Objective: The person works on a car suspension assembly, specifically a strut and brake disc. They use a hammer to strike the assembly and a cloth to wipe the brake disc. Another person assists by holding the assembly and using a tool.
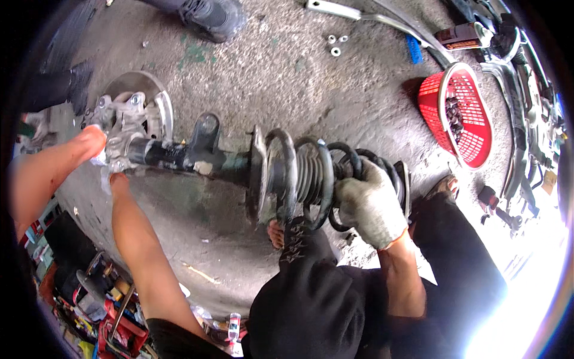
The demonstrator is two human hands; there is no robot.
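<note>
A suspension strut [164,154] lies crosswise, its brake disc [161,113] and steering knuckle [119,128] at the left end and a black coil spring [290,173] with a ribbed boot [309,185] at the right. My right hand [371,206], in a soiled white glove, grips the spring near its right end. My left hand [106,178] is beneath the knuckle, mostly hidden, with some pale glove showing. Another person's hand [89,140] is at the knuckle from the far left.
Other people's shoes [212,21] show at top and left. A red basket [475,140] of dark parts, a spray can [463,36], several nuts [335,52] and metal bars [335,9] lie beyond the strut. Car parts line the right side, and cluttered tools [122,329] the lower left.
</note>
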